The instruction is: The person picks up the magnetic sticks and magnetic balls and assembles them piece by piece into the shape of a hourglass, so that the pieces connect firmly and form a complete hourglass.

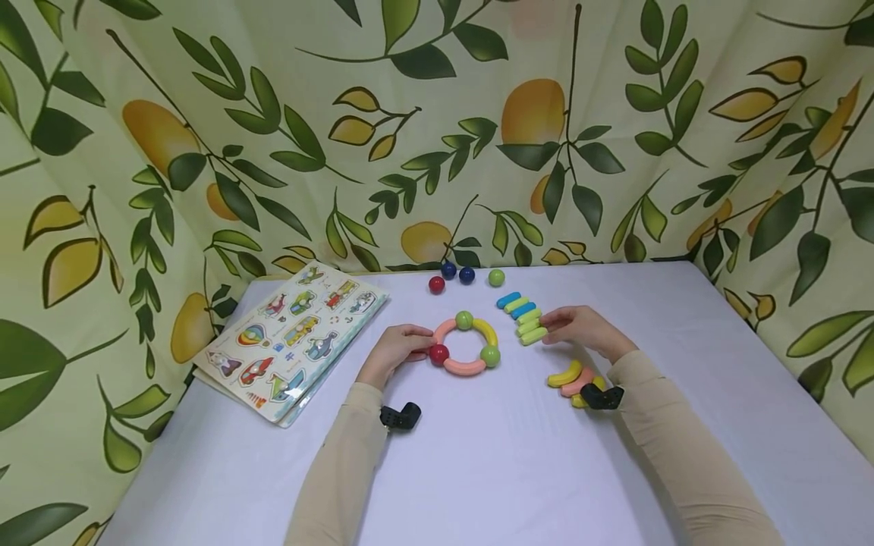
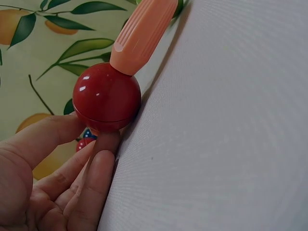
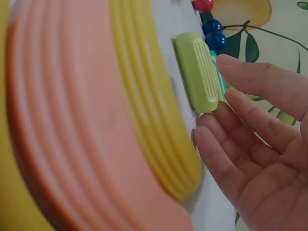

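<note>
A ring of curved pink and yellow sticks joined by balls lies mid-table. My left hand is at its left side, thumb and fingers pinching it beside the red ball. A straight-ridged pink stick meets that ball in the left wrist view. My right hand is at the right ends of a row of short blue and green sticks. In the right wrist view its fingertips are right by the end of the nearest green stick, with thumb and fingers spread apart.
Loose curved sticks, yellow and pink, lie under my right wrist. Behind the ring are a red ball, two blue balls and a green ball. Picture puzzle boards are stacked at the left. A leaf-patterned curtain encloses the table.
</note>
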A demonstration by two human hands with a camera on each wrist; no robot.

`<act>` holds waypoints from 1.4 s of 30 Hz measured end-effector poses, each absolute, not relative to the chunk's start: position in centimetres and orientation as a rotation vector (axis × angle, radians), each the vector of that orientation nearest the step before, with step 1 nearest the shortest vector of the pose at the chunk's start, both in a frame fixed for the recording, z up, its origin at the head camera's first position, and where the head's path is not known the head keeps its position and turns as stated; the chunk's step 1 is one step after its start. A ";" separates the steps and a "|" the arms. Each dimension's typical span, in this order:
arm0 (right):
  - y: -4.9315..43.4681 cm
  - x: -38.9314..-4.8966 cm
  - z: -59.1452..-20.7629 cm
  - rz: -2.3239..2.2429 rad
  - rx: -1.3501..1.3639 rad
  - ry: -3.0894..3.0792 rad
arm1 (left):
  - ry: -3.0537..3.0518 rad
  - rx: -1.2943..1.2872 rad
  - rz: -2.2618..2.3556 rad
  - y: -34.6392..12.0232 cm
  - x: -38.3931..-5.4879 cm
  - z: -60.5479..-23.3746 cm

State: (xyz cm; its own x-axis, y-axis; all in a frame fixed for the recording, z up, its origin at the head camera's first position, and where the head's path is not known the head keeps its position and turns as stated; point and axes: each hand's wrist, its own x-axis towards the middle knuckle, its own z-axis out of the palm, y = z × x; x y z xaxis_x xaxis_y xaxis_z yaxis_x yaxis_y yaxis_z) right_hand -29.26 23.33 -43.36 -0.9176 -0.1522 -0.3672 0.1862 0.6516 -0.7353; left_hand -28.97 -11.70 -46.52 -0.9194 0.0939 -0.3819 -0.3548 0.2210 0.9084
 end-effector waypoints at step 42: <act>19.5 -30.2 -42.3 -1.124 -0.178 2.481 | 2.168 -0.258 1.740 -11.5 -28.7 -46.5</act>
State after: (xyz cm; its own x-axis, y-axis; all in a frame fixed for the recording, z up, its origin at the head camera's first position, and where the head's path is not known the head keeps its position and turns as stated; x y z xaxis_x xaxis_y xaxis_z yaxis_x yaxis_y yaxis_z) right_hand -30.20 19.50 -42.25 -0.9082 -0.2782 -0.3127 0.0516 0.6670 -0.7433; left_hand -28.71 -11.54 -46.47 -0.9227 0.0749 -0.3781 -0.3529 0.2302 0.9069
